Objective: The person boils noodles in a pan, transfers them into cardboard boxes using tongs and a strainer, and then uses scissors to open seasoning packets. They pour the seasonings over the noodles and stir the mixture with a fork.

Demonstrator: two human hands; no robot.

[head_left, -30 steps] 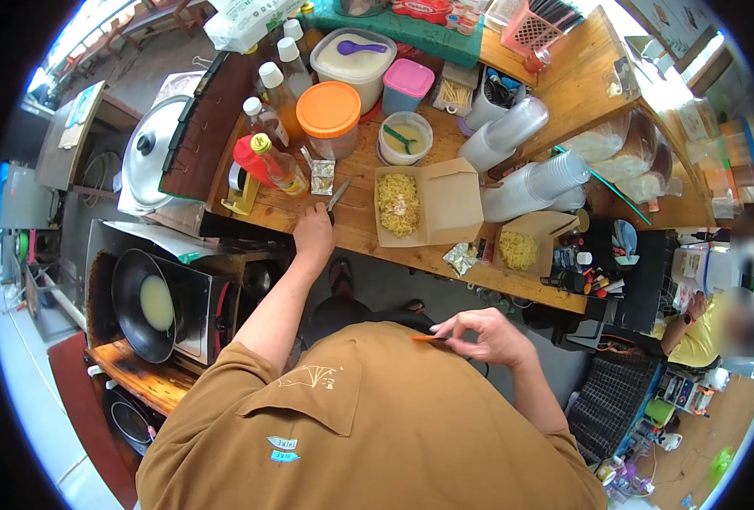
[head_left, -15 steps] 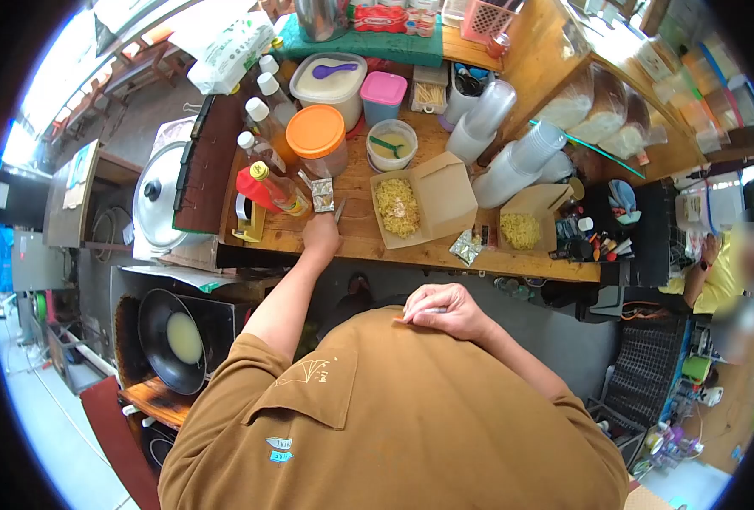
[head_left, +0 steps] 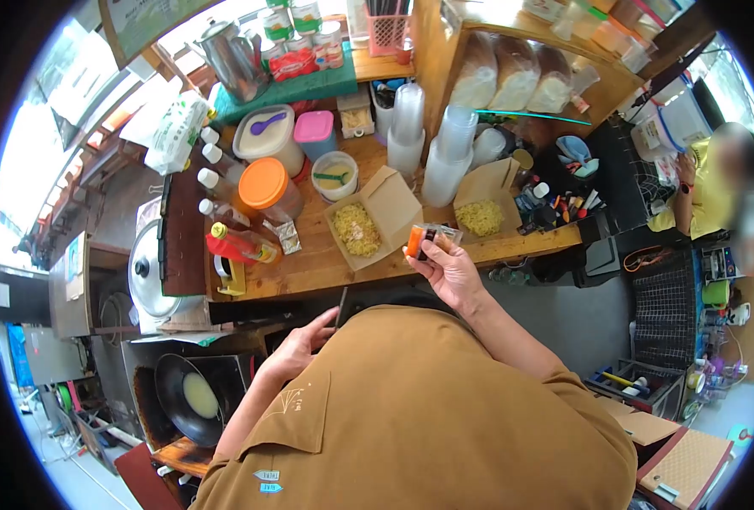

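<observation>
My right hand [head_left: 452,274] pinches several small seasoning sachets [head_left: 428,241], one orange, with dark and clear parts beside it, above the counter's front edge. Low at my left side, my left hand [head_left: 300,347] is closed around a thin, dark blade-like tool [head_left: 343,304] pointing upward; its handle is hidden. Beyond my right hand stand two open cardboard boxes holding yellow noodles, the left box [head_left: 357,231] and the right box [head_left: 481,218]. A silver foil sachet [head_left: 289,238] lies beside the orange-lidded jar [head_left: 268,184].
Sauce bottles [head_left: 224,212] line the counter's left side. Stacked plastic cups [head_left: 445,161] stand behind the boxes. A wok [head_left: 188,399] with pale liquid sits on the stove at lower left. A person in yellow [head_left: 717,187] is at far right.
My right hand has risen from my shirt to above the counter and now holds sachets. My left hand has drawn back from the counter with the thin tool. The view has shifted.
</observation>
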